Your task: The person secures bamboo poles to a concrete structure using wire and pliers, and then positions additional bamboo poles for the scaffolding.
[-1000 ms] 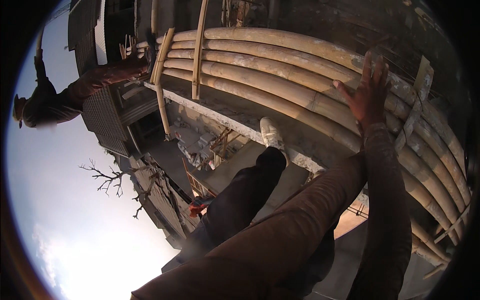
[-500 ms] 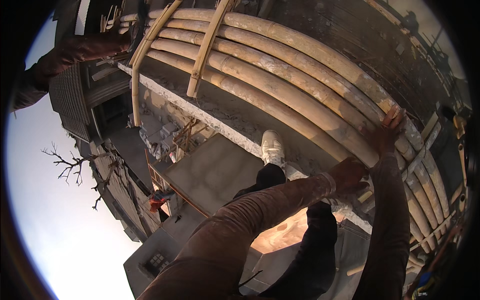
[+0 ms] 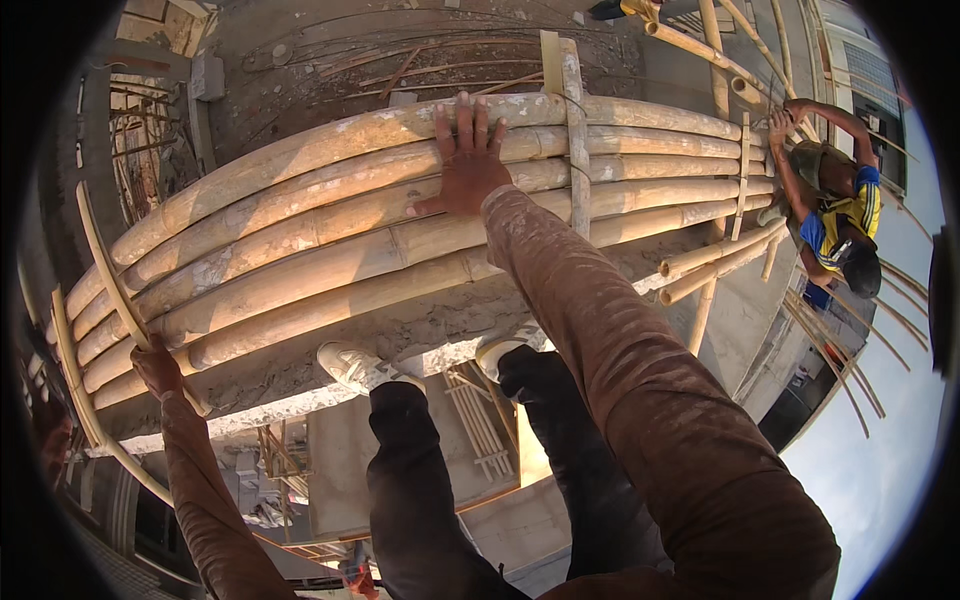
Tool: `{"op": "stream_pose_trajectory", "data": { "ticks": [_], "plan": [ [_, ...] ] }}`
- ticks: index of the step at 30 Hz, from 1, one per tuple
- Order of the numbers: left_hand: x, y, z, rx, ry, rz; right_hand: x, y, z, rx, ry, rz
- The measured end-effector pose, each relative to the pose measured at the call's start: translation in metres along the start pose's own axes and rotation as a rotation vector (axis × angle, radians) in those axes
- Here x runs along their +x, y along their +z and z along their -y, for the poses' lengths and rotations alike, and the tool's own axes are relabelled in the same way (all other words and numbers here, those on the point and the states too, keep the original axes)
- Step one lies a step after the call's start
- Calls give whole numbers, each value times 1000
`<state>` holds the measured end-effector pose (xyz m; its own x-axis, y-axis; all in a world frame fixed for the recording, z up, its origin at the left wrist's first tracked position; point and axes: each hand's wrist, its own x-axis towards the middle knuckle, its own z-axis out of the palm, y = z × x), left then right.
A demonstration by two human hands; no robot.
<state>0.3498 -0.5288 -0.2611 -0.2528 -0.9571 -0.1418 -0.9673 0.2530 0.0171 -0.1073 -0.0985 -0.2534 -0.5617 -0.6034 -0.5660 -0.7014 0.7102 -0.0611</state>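
Note:
Beneath my hands lies a platform of several bamboo poles [image 3: 330,240] laid side by side along a concrete ledge. My right hand [image 3: 470,165] rests on the poles palm down with its fingers spread, just left of a pale crosspiece [image 3: 577,130] tied over them. At the left, my left hand [image 3: 157,368] is closed around a split bamboo strip [image 3: 105,262] that lies across the poles. A second bamboo strip [image 3: 72,365] crosses them farther left. My shoes stand at the ledge on the near side of the poles.
A co-worker [image 3: 840,200] in a blue and yellow shirt bends over the right end of the poles. Bamboo uprights [image 3: 715,60] and short poles [image 3: 715,265] surround that end. The concrete ledge [image 3: 440,358] has an open drop on its near side. Debris lies beyond the poles.
The view has swung right, bringing the co-worker at the right end into sight. My left hand has moved away from my right and now grips a strip. My right hand stays on the poles.

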Motion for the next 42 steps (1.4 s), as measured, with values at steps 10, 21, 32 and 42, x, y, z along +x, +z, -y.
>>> {"op": "stream_pose_trajectory", "data": {
  "ticks": [10, 21, 32, 42],
  "plan": [
    [-243, -6, -278, -579, 137, 179, -23, -1, -32, 105, 21, -54],
    [-316, 40, -385, -301, 118, 160, -25, -4, -41, 240, -43, -74],
    [-315, 61, -370, -138, 133, 118, -145, 14, -106, 558, 147, -560],
    [-303, 52, -376, -70, 199, 55, -189, 99, -185, 371, 607, -275]
  ]
}}
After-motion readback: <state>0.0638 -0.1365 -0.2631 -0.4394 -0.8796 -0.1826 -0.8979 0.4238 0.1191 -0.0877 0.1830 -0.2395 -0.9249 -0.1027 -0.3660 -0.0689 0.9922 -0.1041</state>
